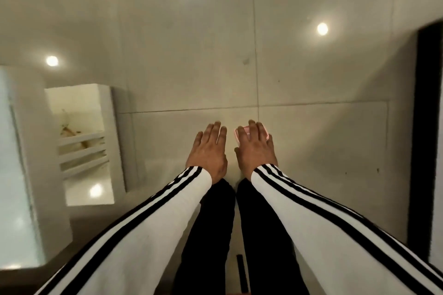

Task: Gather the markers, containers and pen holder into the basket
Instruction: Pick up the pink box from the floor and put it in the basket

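Glossy pale floor tiles (311,141) fill your view with plenty of open room ahead, a white shelf unit (86,141) standing well off to your left and a dark edge (426,127) at far right. No markers, basket or pen holder show; the only possible task thing is a small pink object (244,130) under your right hand (255,148), though I cannot tell what it is. That hand's fingers are spread flat over it rather than clamped, while your left hand (208,151) lies just beside, flat, fingers slightly apart, empty.
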